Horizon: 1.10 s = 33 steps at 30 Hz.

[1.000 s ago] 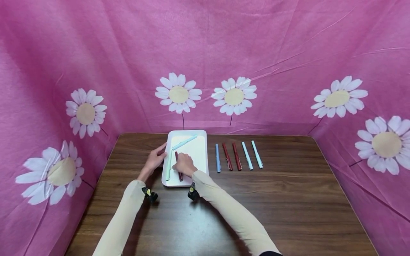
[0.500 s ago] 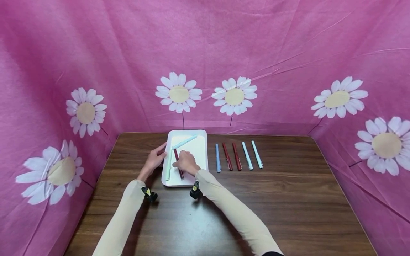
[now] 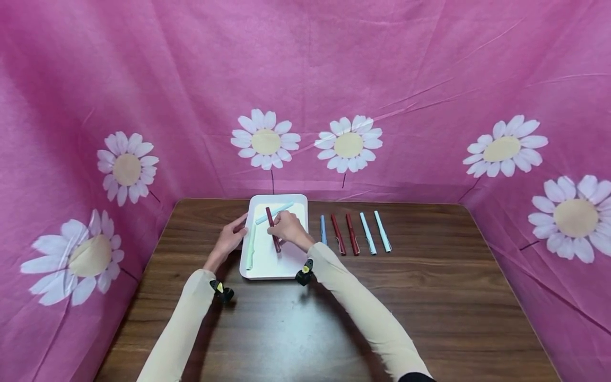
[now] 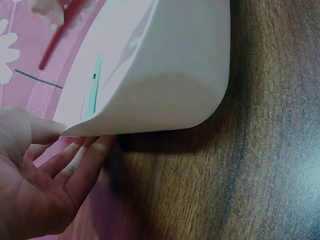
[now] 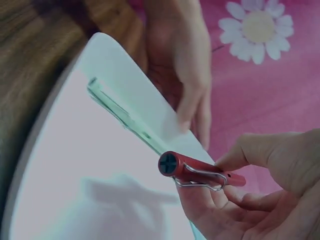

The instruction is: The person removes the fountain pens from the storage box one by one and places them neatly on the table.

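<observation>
The right hand [image 3: 289,228] pinches a dark red pen [image 3: 273,229] between thumb and curled fingers [image 5: 250,200], holding it lifted above the white tray [image 3: 267,268], clear of the tray floor and tilted with its far end toward the back wall. In the right wrist view the pen's capped end with its metal clip points at the camera. The left hand [image 3: 232,237] rests against the tray's left outer wall with its fingers [image 4: 82,160] straight and slightly spread, touching the rim and gripping nothing. Inside the tray lie a pale green pen [image 3: 250,249] along the left wall and a light blue pen [image 3: 274,213] slanted across the far end. On the wooden counter [image 3: 429,297], just right of the tray, five pens lie in a row: a blue pen [image 3: 323,228], two dark red pens [image 3: 346,234] and two pale turquoise pens [image 3: 375,232]. A pink cloth with white daisies [image 3: 265,139] hangs behind and at the sides
</observation>
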{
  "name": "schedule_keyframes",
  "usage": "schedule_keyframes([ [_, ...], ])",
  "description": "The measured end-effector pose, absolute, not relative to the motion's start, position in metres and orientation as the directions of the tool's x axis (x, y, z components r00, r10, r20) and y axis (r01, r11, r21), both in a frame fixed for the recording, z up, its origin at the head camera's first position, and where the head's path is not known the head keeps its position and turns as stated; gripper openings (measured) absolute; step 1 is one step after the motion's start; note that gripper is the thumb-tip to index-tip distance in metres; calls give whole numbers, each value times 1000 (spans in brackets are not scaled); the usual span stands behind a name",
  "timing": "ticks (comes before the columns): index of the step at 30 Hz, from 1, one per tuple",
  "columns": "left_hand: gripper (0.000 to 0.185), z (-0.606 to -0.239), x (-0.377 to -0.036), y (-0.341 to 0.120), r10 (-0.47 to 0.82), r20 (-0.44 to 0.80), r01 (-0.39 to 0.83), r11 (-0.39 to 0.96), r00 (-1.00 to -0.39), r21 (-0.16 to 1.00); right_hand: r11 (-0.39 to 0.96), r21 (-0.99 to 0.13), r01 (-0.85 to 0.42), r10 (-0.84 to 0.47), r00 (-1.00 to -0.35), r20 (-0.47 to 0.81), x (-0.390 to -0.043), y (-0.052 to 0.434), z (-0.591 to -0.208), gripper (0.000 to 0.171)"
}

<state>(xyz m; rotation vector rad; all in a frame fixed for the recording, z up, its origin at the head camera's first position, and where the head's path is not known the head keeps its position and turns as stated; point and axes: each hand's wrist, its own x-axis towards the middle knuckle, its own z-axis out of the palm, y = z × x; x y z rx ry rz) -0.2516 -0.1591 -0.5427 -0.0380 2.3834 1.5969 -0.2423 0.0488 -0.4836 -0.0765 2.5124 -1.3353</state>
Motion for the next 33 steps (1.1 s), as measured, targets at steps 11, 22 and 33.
schedule_keyframes([
  [11, 55, -541, -250, -159, 123, -250, -183, 399, -960, 899, 524, -848, 75, -108, -982, -154, -248, 87, -474, 21],
  [22, 55, -541, -247, -161, 116, -242, -186, 362, -963, 913, 537, -835, 119, 54, -993, -108, -256, 158, -468, 23],
  [33, 55, -542, -250, -158, 125, -235, -179, 353, -964, 919, 555, -812, 180, 180, -979, -94, -248, 224, -472, 32],
])
